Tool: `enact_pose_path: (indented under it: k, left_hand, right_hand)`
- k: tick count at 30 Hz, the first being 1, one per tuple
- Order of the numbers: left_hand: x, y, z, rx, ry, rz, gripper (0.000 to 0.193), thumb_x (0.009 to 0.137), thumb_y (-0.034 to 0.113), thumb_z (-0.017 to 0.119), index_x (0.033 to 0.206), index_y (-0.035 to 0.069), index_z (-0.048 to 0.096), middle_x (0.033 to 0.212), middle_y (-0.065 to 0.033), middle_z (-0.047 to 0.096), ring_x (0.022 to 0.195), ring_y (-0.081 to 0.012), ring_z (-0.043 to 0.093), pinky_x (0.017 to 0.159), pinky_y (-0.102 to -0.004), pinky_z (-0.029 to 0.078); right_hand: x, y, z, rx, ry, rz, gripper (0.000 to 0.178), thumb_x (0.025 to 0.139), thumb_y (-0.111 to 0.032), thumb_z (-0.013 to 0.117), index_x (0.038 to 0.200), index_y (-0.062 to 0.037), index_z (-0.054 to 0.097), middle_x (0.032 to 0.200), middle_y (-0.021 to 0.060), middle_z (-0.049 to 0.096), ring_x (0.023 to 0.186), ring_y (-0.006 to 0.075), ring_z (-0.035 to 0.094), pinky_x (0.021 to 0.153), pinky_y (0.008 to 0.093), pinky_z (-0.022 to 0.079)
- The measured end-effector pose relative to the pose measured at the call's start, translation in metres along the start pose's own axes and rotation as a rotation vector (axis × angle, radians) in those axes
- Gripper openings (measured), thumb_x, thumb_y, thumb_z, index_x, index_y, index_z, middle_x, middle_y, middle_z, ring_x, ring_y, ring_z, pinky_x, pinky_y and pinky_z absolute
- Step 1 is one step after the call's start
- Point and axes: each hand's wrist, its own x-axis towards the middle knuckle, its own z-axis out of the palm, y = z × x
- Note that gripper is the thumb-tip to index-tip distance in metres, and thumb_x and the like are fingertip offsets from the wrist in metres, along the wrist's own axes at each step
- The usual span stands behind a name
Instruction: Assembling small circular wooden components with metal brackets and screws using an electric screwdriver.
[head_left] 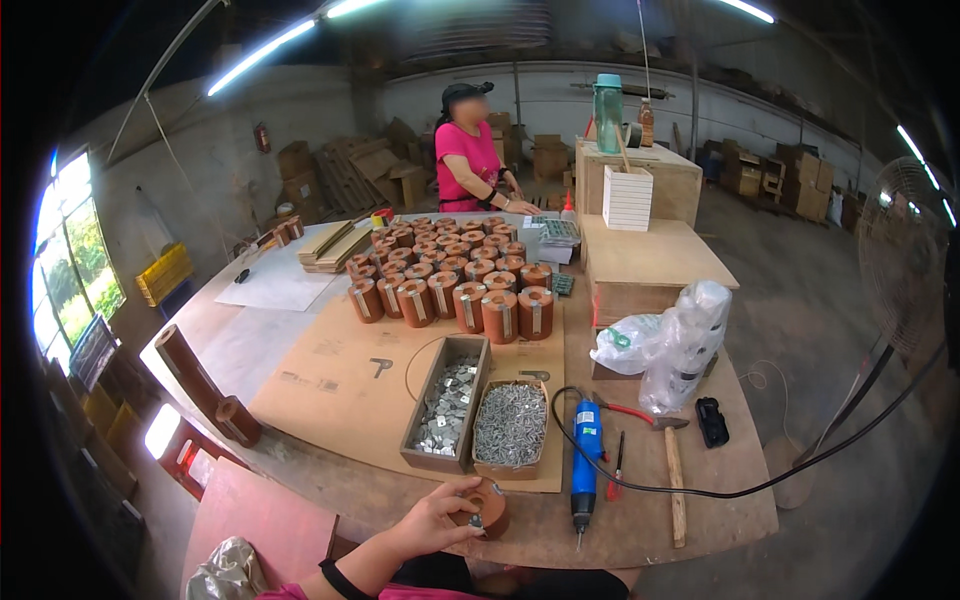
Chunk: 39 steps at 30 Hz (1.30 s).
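Right now your left hand (440,518) is wrapped around a roll (495,518) at the near table edge (545,542), while your right hand is out of view, so I can't tell its state. Small metal bits (476,520) sit on the roll's end, so it looks partly fitted, though your grip hides some of it. Beyond your hand, a crowd of standing rolls (470,307) fills the cardboard (330,365); many show metal strips (508,320), so those look done. Just ahead of it, the plates (450,405) and screws (510,425) are plentiful, suggesting supply for more. To its right lies the driver (587,440). Farther left, a long tube (188,370) and a short one (238,420) show no clear fittings, and may be left to do.
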Motion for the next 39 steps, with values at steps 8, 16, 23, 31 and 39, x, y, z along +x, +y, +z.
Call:
enact_pose_path:
  k: [8, 16, 23, 31, 39]
  left_hand:
    - [-0.004, 0.001, 0.002, 0.012, 0.013, -0.003, 0.027, 0.066, 0.011, 0.072, 0.088, -0.001, 0.061, 0.124, -0.0165, 0.043, 0.112, -0.0281, 0.046, 0.091, -0.0329, 0.04]
    - [-0.004, -0.003, 0.0, 0.024, 0.015, 0.018, 0.028, 0.066, 0.011, 0.073, 0.089, -0.001, 0.061, 0.124, -0.0164, 0.043, 0.112, -0.0276, 0.046, 0.09, -0.0329, 0.041]
    - [-0.004, -0.011, 0.005, 0.031, 0.037, 0.059, 0.028, 0.066, 0.014, 0.072, 0.087, -0.001, 0.061, 0.124, -0.0149, 0.044, 0.109, -0.0276, 0.048, 0.089, -0.0326, 0.042]
    - [-0.005, -0.005, 0.002, 0.034, 0.022, 0.016, 0.027, 0.066, 0.013, 0.072, 0.087, -0.001, 0.061, 0.124, -0.0156, 0.044, 0.111, -0.0272, 0.047, 0.09, -0.0321, 0.041]
    - [-0.005, 0.005, 0.0, 0.003, -0.024, -0.053, 0.027, 0.067, 0.01, 0.072, 0.089, -0.002, 0.061, 0.125, -0.0164, 0.042, 0.115, -0.0273, 0.043, 0.095, -0.0328, 0.036]
  right_hand:
    - [0.003, -0.01, 0.009, -0.04, -0.019, -0.016, 0.033, 0.086, -0.031, 0.046, 0.101, -0.0029, 0.053, 0.089, 0.0056, 0.058, 0.077, 0.0176, 0.056, 0.065, 0.0321, 0.046]
    - [0.002, -0.021, 0.019, -0.071, -0.031, -0.034, 0.031, 0.085, -0.03, 0.046, 0.099, -0.0033, 0.053, 0.087, 0.0052, 0.058, 0.075, 0.0173, 0.055, 0.064, 0.0319, 0.046]
    - [0.006, -0.015, 0.016, -0.079, -0.034, -0.026, 0.029, 0.085, -0.029, 0.047, 0.097, -0.0037, 0.053, 0.085, 0.0049, 0.057, 0.073, 0.017, 0.054, 0.062, 0.0317, 0.046]
    - [0.014, -0.02, 0.022, -0.074, -0.058, -0.026, 0.027, 0.084, -0.027, 0.047, 0.095, -0.0042, 0.054, 0.083, 0.0045, 0.057, 0.071, 0.0167, 0.054, 0.061, 0.0315, 0.045]
    - [0.012, -0.021, 0.021, -0.067, -0.065, -0.018, 0.024, 0.084, -0.026, 0.048, 0.093, -0.0046, 0.054, 0.081, 0.0041, 0.056, 0.069, 0.0164, 0.053, 0.059, 0.0313, 0.045]
